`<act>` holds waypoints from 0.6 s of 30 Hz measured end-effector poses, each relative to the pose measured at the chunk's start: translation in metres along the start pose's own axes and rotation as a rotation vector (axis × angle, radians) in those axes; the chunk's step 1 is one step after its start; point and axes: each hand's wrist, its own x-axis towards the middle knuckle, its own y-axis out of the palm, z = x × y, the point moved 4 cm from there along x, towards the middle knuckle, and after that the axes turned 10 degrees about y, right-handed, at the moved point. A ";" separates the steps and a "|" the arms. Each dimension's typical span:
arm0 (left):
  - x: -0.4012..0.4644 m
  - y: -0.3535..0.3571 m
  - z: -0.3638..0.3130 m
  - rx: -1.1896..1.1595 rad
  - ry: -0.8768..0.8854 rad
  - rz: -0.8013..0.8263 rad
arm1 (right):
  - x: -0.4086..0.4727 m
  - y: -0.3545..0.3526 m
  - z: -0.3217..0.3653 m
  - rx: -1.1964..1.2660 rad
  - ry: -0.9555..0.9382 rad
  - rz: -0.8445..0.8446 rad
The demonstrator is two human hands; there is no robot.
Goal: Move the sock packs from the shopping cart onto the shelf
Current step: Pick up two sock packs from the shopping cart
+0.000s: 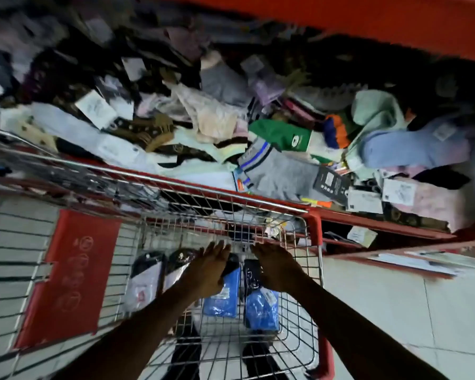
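Both my arms reach down into the wire shopping cart (299, 242). On its floor lie several sock packs: two blue ones (222, 297) (262, 311), a black patterned one (251, 272) and two white-and-black ones (144, 281) (176, 267). My left hand (209, 267) lies flat, fingers apart, on the top of the left blue pack. My right hand (274, 266) rests beside it on the black patterned pack, fingers stretched forward. Neither hand has closed around a pack. Beyond the cart, the red shelf (368, 218) is heaped with loose socks and packs (274, 171).
A red panel (74, 272) hangs on the cart's left side. The cart's red corner post (317, 231) touches the shelf edge. A lower shelf holds papers (422, 263) at right. White floor tiles (395, 311) surround the cart. A red shelf board (368, 20) overhangs above.
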 end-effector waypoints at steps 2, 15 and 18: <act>0.020 0.010 0.007 -0.030 -0.012 0.097 | 0.019 0.017 -0.002 -0.024 0.017 0.165; 0.089 0.033 0.035 0.028 0.028 0.227 | 0.072 0.042 -0.008 -0.148 0.041 0.372; 0.087 0.036 0.035 0.042 0.042 0.252 | 0.070 0.044 -0.011 -0.115 0.054 0.355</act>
